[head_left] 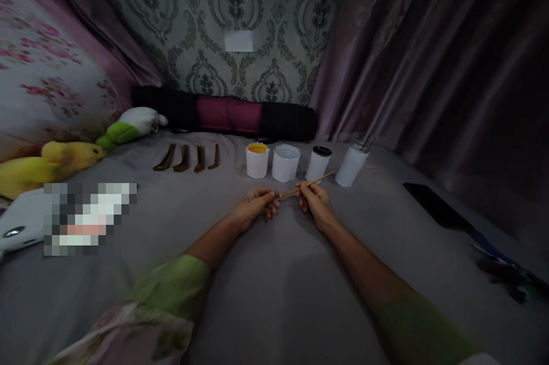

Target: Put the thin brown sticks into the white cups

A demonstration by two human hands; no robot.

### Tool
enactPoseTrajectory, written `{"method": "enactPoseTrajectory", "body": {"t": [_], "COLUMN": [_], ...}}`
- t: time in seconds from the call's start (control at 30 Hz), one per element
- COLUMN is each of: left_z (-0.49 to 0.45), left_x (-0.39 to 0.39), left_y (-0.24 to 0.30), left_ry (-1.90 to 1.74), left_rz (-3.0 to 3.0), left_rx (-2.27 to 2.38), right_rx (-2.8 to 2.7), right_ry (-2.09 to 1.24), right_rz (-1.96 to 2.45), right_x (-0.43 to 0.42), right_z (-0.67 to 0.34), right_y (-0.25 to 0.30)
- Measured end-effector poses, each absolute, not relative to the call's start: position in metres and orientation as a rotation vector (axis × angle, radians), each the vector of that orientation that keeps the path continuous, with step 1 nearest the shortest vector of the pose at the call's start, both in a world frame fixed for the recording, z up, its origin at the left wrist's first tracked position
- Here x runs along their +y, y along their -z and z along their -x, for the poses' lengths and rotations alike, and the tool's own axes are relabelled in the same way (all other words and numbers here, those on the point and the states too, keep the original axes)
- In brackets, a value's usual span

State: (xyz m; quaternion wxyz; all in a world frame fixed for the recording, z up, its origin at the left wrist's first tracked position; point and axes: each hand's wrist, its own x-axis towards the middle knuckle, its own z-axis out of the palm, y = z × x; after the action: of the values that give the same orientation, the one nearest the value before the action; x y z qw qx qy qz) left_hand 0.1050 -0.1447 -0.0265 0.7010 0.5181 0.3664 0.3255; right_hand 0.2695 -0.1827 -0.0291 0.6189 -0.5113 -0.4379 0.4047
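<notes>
My right hand (315, 203) grips a thin, light-brown paintbrush (319, 178) between thumb and fingers, its handle slanting up to the right. The brush's tip points at my left hand (256, 205), whose thumb and fingers are pinched together at that tip. What they hold is too small and dim to make out. Just beyond the hands stand a white cup of yellow paint (257, 163), a white cup with pale contents (286, 164) and a white cup with a black top (318, 165). A taller white container (351, 166) beside them holds thin sticks or brushes.
Several brown L-shaped pieces (201, 159) lie in a row on the grey sheet (266, 296). Plush toys (72, 159) and a white object (26, 222) are at left. A dark flat object (433, 205) lies at right. A black and maroon roll (229, 115) borders the wall.
</notes>
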Motion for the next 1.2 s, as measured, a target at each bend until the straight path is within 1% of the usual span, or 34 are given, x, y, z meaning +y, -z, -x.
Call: {"method": "enactPoseTrajectory", "body": {"t": [0.97, 1.2], "left_z": [-0.1045, -0.1046], "left_x": [-0.1428, -0.1424], "left_y": [0.0275, 0.0275], "left_ry": [-0.778, -0.786], "left_rz": [-1.107, -1.101], "left_rx": [0.854, 0.878], "right_rx": [-0.915, -0.851], "right_ry": [-0.917, -0.855], "right_rz": [1.216, 1.227], "right_x": [-0.1788, -0.1781], "right_z": [-0.274, -0.2782], "right_y": [0.0339, 0.0313]}}
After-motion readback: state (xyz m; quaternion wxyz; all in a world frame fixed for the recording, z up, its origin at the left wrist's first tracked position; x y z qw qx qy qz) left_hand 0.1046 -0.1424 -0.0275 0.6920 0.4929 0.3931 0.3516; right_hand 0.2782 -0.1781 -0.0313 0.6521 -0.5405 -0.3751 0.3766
